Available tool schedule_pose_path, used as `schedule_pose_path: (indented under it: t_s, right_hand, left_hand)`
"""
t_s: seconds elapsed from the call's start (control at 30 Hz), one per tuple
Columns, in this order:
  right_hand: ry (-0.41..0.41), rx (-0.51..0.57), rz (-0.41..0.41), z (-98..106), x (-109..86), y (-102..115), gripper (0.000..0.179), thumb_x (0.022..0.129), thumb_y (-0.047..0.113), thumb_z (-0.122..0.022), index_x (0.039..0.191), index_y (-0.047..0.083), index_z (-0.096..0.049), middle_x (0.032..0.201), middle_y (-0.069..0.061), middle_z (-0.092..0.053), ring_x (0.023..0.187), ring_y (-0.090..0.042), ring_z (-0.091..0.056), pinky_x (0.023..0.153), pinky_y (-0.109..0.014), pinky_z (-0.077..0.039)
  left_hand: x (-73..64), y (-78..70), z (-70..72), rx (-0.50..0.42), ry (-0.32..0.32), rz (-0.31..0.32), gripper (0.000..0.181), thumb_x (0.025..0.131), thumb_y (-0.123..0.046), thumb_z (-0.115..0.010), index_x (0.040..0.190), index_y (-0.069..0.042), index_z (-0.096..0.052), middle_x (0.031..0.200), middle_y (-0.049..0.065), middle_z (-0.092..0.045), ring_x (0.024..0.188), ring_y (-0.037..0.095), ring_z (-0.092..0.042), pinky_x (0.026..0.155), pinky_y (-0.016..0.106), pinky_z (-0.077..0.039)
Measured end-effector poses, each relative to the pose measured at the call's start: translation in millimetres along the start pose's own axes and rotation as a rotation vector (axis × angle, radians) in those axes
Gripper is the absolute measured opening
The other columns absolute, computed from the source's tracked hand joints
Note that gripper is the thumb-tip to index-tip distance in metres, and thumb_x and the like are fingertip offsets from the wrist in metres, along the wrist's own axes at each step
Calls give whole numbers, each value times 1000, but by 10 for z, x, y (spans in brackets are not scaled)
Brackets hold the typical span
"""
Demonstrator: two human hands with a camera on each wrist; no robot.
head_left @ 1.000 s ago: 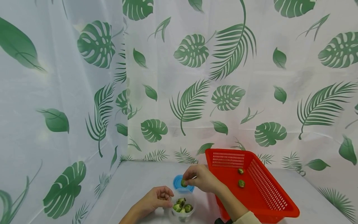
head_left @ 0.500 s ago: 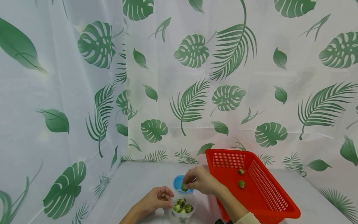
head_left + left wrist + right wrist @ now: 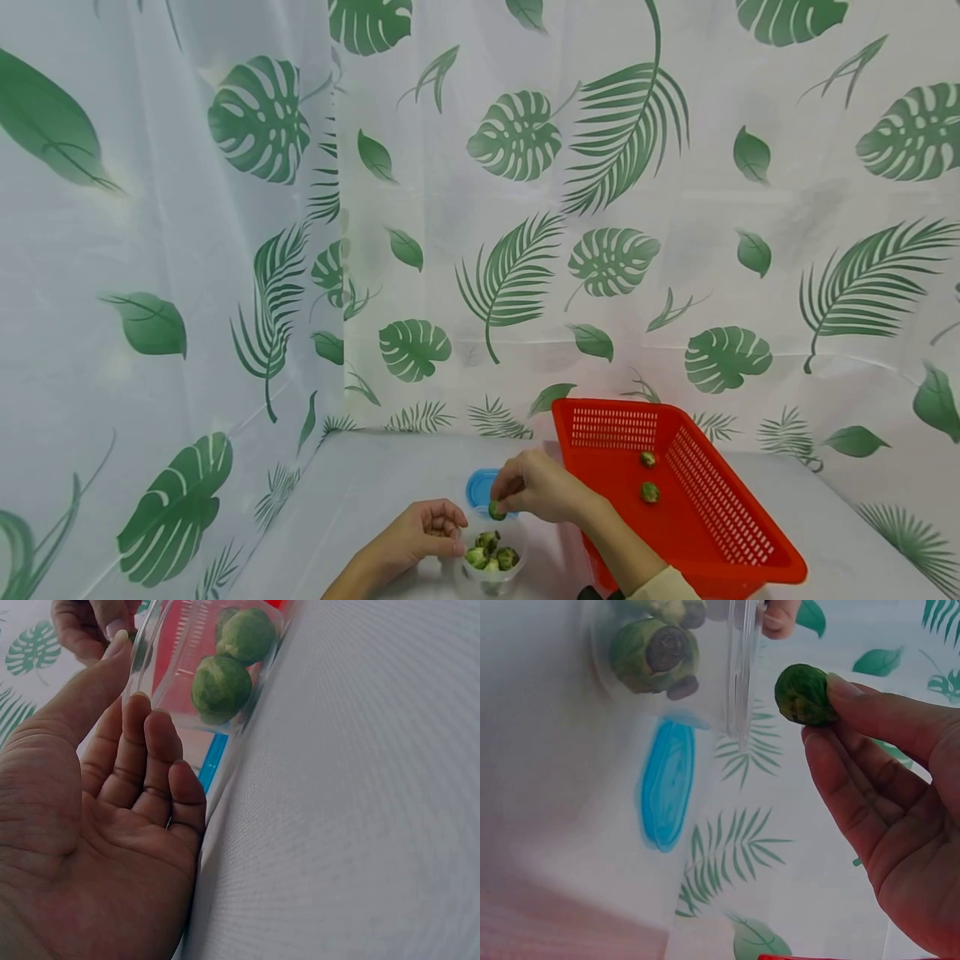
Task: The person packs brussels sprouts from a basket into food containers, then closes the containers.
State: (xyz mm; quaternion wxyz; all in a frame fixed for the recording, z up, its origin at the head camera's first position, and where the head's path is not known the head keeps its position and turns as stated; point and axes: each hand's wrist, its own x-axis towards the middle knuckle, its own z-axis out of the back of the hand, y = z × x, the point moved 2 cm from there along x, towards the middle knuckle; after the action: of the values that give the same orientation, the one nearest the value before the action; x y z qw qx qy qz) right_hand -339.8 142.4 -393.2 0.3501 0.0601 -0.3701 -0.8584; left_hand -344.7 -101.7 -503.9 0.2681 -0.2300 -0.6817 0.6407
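Note:
In the head view my right hand (image 3: 543,485) pinches a Brussels sprout (image 3: 497,510) between thumb and fingertips, above the mouth of a clear plastic container (image 3: 491,587). The right wrist view shows this sprout (image 3: 804,695) just off the container's rim, its stem side hidden. Several Brussels sprouts (image 3: 507,557) lie inside the container. My left hand (image 3: 423,533) is at the container's left side, fingers loosely bent, thumb tip by the rim. From the left wrist, that hand (image 3: 112,802) appears with its palm showing and fingertips close against the container (image 3: 180,712); firm contact cannot be told.
A blue lid (image 3: 480,483) lies on the white table (image 3: 360,492) behind the container. To the right stands a red slotted basket (image 3: 697,542) with two Brussels sprouts (image 3: 649,492) in it. Leaf-printed sheets (image 3: 525,275) hang behind and at the left.
My right hand has come down slightly with the sprout, bringing it from over the blue lid to nearer the container's mouth. The left hand has stayed in place.

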Motion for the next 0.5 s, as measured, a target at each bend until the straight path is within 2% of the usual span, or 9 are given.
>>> schedule_pose_path:
  t_s: [0.5]
  right_hand:
    - [64, -10, -16, -51, 13, -2, 6, 88, 1, -80, 90, 7, -81, 82, -1, -77, 70, -12, -71, 69, -22, -58]
  left_hand:
    - [29, 35, 19, 12, -22, 10, 23, 93, -6, -75, 115, -6, -67, 90, -6, -67, 81, 5, -61, 75, 22, -53]
